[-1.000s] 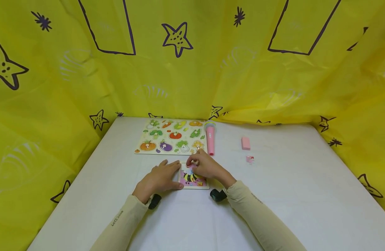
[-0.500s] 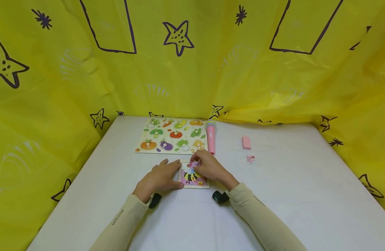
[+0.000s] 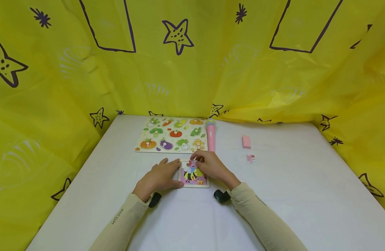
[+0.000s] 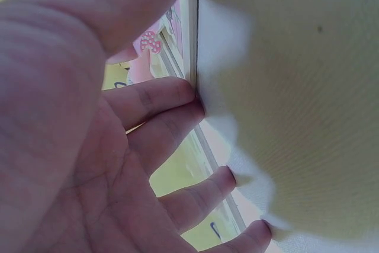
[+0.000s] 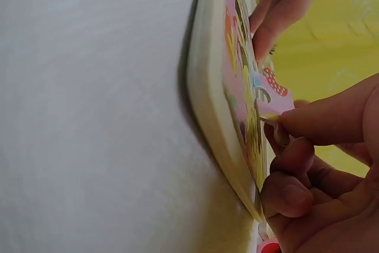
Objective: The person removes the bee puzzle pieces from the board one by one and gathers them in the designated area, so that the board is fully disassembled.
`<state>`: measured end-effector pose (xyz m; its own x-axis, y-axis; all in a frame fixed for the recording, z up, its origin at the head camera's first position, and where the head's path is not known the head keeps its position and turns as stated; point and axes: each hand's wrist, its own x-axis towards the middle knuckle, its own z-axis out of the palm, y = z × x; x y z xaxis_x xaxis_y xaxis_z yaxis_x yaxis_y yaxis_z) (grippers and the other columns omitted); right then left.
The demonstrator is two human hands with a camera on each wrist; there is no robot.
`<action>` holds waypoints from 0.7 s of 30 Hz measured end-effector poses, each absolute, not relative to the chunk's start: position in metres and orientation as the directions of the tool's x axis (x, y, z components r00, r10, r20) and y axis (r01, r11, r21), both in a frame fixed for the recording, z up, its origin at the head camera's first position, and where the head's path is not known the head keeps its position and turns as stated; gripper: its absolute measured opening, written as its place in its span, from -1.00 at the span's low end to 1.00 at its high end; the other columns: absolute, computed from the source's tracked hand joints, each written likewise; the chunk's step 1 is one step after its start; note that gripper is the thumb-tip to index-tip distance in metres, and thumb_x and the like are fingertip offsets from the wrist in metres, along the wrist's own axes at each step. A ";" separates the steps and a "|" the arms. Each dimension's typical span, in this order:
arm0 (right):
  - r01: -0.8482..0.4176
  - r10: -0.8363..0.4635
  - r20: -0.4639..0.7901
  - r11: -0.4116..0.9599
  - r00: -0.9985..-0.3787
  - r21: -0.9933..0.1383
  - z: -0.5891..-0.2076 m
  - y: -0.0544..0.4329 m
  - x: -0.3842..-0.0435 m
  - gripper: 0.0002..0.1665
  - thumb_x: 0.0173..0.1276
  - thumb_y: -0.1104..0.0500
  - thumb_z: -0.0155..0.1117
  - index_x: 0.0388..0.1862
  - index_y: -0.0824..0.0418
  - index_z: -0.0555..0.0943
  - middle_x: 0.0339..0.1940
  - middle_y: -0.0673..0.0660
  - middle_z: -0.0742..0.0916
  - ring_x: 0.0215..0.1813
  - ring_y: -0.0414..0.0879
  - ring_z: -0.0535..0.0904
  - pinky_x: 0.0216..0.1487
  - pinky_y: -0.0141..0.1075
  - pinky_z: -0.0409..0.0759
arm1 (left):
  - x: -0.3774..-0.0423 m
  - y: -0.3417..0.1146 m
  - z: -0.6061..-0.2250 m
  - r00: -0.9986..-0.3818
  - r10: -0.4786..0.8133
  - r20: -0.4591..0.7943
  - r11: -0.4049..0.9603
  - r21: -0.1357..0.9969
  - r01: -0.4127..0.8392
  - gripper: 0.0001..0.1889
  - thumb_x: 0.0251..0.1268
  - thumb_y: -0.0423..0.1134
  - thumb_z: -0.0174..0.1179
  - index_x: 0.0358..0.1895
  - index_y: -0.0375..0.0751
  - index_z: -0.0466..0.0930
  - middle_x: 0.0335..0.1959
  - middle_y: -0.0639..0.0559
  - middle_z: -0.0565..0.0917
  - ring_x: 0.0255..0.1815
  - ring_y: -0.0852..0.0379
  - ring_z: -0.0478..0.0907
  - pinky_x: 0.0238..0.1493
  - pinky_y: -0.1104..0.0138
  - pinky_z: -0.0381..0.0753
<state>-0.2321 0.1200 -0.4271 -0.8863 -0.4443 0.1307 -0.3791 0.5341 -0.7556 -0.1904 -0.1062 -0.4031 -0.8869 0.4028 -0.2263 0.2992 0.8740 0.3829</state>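
Note:
A small framed jigsaw puzzle (image 3: pixel 196 186) with a bee picture lies on the white table between my hands. My left hand (image 3: pixel 161 177) rests at its left side, fingers extended to the far corner and thumb at the near corner. In the left wrist view, the fingertips (image 4: pixel 185 90) meet the pale frame edge. My right hand (image 3: pixel 211 165) pinches a pink puzzle piece (image 5: pixel 273 94) with a red polka-dot bow between thumb and fingers. The piece is tilted in the right wrist view, its lower part right at the puzzle's surface.
Behind the puzzle lies a vegetable peg board (image 3: pixel 165 133), with a pink toy microphone (image 3: pixel 210 136) along its right side. Farther right are a pink block (image 3: pixel 246 142) and a loose pink puzzle piece (image 3: pixel 251 158). A yellow patterned curtain (image 3: pixel 192 80) surrounds the table's back and sides.
My right hand has shifted slightly right with the pinched piece, which now lies over the upper part of the bee picture. The left hand stays in place on the frame.

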 end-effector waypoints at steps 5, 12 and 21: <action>-0.322 -0.393 0.114 0.517 -0.913 -0.793 -0.425 0.121 -0.231 -0.83 0.48 0.41 0.29 -0.04 0.31 0.75 -0.24 0.08 0.72 -0.21 -0.05 0.56 -0.14 -0.24 0.60 | -0.191 -0.106 -0.403 -0.887 0.399 -0.233 0.875 0.386 0.292 -0.15 0.36 0.03 0.51 0.61 -0.24 0.40 0.66 -0.08 0.34 0.68 -0.39 0.07 0.57 -0.34 0.08; -0.270 -0.354 0.098 0.477 -0.930 -0.836 -0.427 0.131 -0.234 -0.83 0.46 0.37 0.33 -0.03 0.32 0.76 -0.23 0.09 0.73 -0.21 -0.05 0.59 -0.13 -0.23 0.62 | -0.191 -0.107 -0.403 -0.886 0.401 -0.233 0.872 0.394 0.292 -0.16 0.36 0.02 0.51 0.60 -0.24 0.40 0.66 -0.09 0.33 0.68 -0.40 0.06 0.57 -0.35 0.08; -0.237 -0.302 0.091 0.492 -0.949 -0.838 -0.423 0.145 -0.232 -0.85 0.47 0.35 0.34 -0.05 0.31 0.79 -0.21 0.10 0.75 -0.14 -0.01 0.58 -0.06 -0.21 0.61 | -0.191 -0.106 -0.403 -0.883 0.406 -0.234 0.872 0.389 0.297 -0.16 0.35 0.01 0.51 0.60 -0.24 0.41 0.67 -0.09 0.32 0.68 -0.41 0.06 0.57 -0.35 0.08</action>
<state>-0.2323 0.1448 -0.4228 -0.9488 -0.3023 0.0911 -0.2371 0.4915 -0.8380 -0.1914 -0.1064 -0.4026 -0.8834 0.4058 -0.2342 0.2972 0.8718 0.3894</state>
